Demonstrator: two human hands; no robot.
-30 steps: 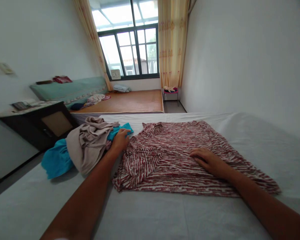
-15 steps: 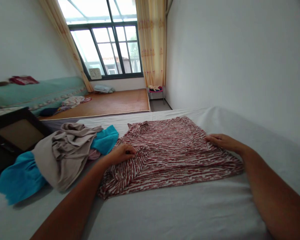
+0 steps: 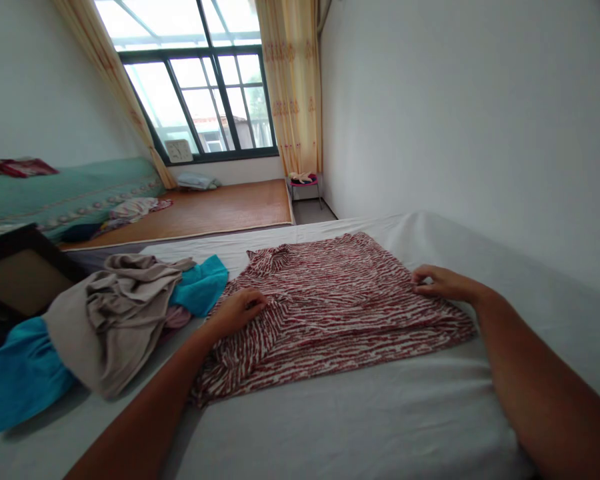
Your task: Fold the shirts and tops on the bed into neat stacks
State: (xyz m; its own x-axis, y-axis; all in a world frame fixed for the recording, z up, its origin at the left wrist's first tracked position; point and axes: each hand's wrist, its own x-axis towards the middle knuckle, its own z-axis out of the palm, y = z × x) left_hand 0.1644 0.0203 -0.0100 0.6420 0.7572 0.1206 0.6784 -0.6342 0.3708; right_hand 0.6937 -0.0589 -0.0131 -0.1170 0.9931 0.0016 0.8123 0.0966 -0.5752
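A shirt (image 3: 340, 300) with wavy red, white and dark stripes lies spread on the bed, its hem side to the right and its gathered, folded part to the left. My left hand (image 3: 240, 310) rests on the left part of the shirt, its fingers curled together on the cloth. At the right edge, my right hand (image 3: 443, 283) pinches the fabric between bent fingers and thumb. The fingertips of both hands are partly hidden.
Left of the shirt lies a heap with a beige garment (image 3: 115, 320) and blue cloth (image 3: 25, 367). Beyond the white bed sheet (image 3: 350, 427) are a dark cabinet (image 3: 25, 280), a brown-matted bed (image 3: 230, 207) and a small stool (image 3: 304, 181). A white wall (image 3: 470, 133) borders the right.
The view has turned slightly right, so the room shifts left in the picture. My right hand's fingers are more bent at the shirt's edge. The shirt lies much the same.
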